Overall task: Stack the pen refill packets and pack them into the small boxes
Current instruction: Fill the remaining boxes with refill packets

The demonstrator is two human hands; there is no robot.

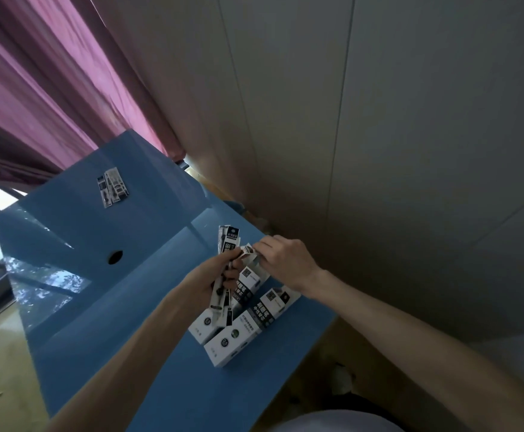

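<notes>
- Both forearms reach in from the bottom edge to meet over the blue table [148, 310].
- Left hand [212, 275] is curled round a bundle of packets [227, 269], held upright; the bundle sticks out above and below the fist.
- Right hand [284, 260] pinches a small white flap [248, 249] at its fingertips, just right of the bundle's top and touching it; whether the flap belongs to a packet or a box I cannot tell.
- Two white-and-black boxes lie side by side on the table directly below the hands: the far box [239, 304] partly behind the bundle, the near box [251, 325] closer to the camera. What is inside them cannot be seen.
- Loose packets [112, 187] lie flat on the table, well apart from the hands, up and to the left.
- Dark round hole [115, 257] in the tabletop sits left of the left hand.
</notes>
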